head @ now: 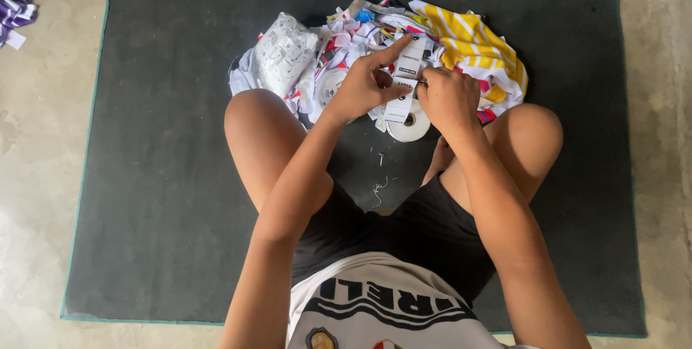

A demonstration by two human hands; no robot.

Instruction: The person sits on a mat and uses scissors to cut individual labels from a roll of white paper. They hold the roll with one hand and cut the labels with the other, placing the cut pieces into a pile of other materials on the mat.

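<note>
The person sits cross-legged on a dark grey mat (158, 176) laid over a bare concrete floor (43, 140), knees spread wide. Both hands meet just above the gap between the knees. The left hand (364, 86) has its fingers (398, 48) closed on a long white label strip (404, 86) with black printing, the index finger stretched up along the strip's top. The right hand (448, 97) is curled into a loose fist against the strip's right edge, its fingers pinched on the strip; something small may be held there too, but I cannot tell what. The strip hangs down to a white roll of tape (409, 126) that lies on the mat just below the hands.

Behind the hands, touching the knees, sits a heap of cut labels and scraps (353, 32) in white, red and blue. On its left lies a clear bag of white tags (285, 50); on its right a yellow-and-white striped cloth (476, 43). Small white threads (378, 190) lie on the mat between the legs. Off the mat, at the far left edge, purple-and-white scraps (14, 7) rest on the floor.
</note>
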